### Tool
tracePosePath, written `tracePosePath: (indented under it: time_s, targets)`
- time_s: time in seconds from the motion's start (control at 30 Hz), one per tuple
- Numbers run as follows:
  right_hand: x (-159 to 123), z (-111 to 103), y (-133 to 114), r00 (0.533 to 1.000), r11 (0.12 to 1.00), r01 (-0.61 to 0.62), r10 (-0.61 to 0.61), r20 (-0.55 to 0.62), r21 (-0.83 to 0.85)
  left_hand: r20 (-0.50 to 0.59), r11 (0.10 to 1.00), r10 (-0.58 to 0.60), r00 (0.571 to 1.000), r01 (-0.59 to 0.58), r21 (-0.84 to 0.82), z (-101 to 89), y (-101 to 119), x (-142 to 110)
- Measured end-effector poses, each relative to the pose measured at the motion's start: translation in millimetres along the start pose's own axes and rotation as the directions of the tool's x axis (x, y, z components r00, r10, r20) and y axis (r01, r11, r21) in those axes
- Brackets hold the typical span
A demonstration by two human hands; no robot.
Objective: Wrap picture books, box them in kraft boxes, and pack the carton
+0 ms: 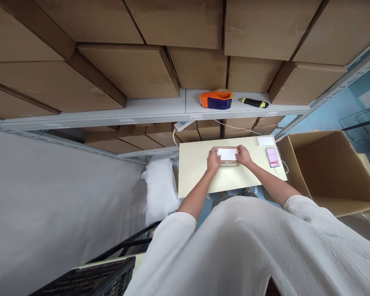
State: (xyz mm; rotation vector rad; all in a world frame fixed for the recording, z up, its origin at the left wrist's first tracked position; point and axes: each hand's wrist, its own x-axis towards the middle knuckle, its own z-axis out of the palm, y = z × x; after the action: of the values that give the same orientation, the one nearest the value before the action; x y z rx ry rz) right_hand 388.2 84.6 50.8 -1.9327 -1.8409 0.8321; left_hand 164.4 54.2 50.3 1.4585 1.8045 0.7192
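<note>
A small brown cardboard box [229,163] sits on the pale yellow table in front of me. A white rectangular piece [227,154] covers most of its top; whether this is a label or something lying in the box, I cannot tell. My left hand [213,159] grips the box's left end, thumb at the edge of the white piece. At the opposite end, my right hand [243,155] is closed on the box in the same way. Some fingertips are hidden behind the box.
The table [194,176] carries a phone [272,157] and a white card-like item [265,141] at right. An orange tape dispenser [216,100] and a utility knife [254,102] lie on the shelf [160,105]. A large open carton [299,172] stands right; white wrapping [162,185], left.
</note>
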Motion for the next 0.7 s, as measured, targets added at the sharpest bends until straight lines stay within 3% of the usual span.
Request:
tracePosePath:
  time_s: [0.1,0.2,0.27,0.37,0.43,0.53,0.7]
  targets:
    - [-2.7,1.5,-2.6,1.000,0.995,-0.020,0.019,-0.008,-0.101,0.019,0.987,0.033,0.999,-0.035,0.156,-6.0,3.5,-2.9]
    - [-10.7,0.9,-7.5,0.998,0.972,0.045,-0.054,-0.032,-0.229,0.068,0.924,0.139,0.988,-0.154,0.349,-14.0,5.8,-7.4]
    - [-18.5,1.4,-10.4,0.986,0.943,0.156,-0.165,-0.004,-0.295,0.173,0.862,0.260,0.950,-0.309,0.402,-17.5,5.8,-11.1]
    - [-30.7,5.9,-10.9,0.934,0.873,0.358,-0.333,0.133,-0.331,0.363,0.763,0.383,0.849,-0.513,0.395,-17.4,2.4,-16.0]
    - [-36.9,10.6,-7.2,0.892,0.826,0.447,-0.383,0.242,-0.342,0.440,0.728,0.371,0.818,-0.550,0.408,-14.9,-2.2,-17.9]
    - [-41.2,16.7,2.0,0.860,0.783,0.491,-0.367,0.354,-0.381,0.501,0.700,0.321,0.804,-0.558,0.447,-10.4,-10.3,-18.1]
    - [-42.0,21.0,9.7,0.885,0.753,0.443,-0.281,0.370,-0.487,0.508,0.681,0.249,0.824,-0.522,0.513,-2.7,-16.5,-16.1]
